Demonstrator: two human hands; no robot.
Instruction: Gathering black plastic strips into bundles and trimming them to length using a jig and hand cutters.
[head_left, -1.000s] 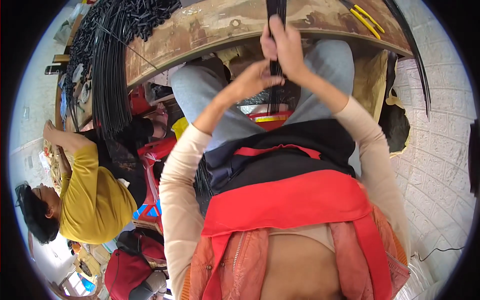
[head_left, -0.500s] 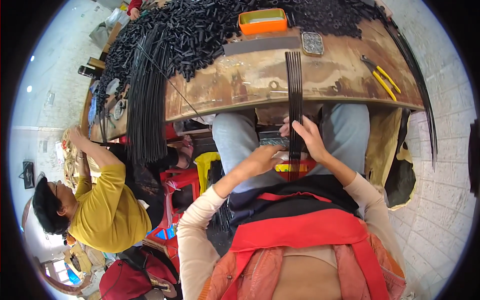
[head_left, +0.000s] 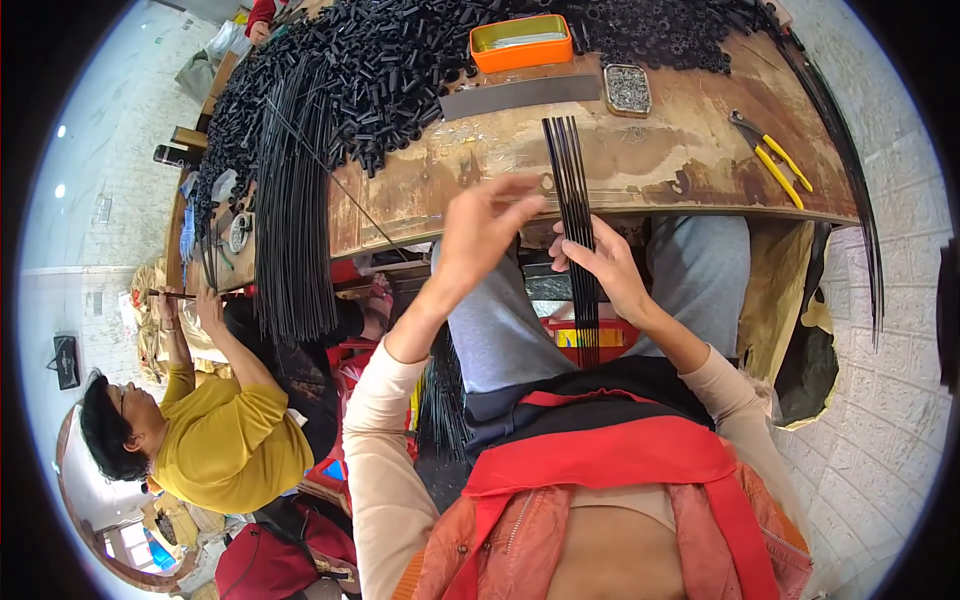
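A thin bunch of long black rods (head_left: 575,190) stands in front of me, its far ends over the table edge and its near ends over my lap. My right hand (head_left: 608,268) is closed round the middle of it, the thumb lying across the rods. To the left of the bunch, above the table's near edge, my left hand (head_left: 482,232) is raised. Its fingers are slightly blurred but stretched toward the rods and apart from the thumb, with nothing seen in them.
A large heap of short black tubes (head_left: 390,85) covers the table's far side. A thick bundle of black rods (head_left: 290,210) hangs over the edge at left. An orange tin (head_left: 520,58), a small tray of metal bits (head_left: 627,90) and yellow-handled pliers (head_left: 775,165) lie beyond. A co-worker (head_left: 225,440) sits at left.
My left hand has risen from beside the rods' lower part to the table edge, further up and left. The rods' far ends have tilted left; my right hand still holds them.
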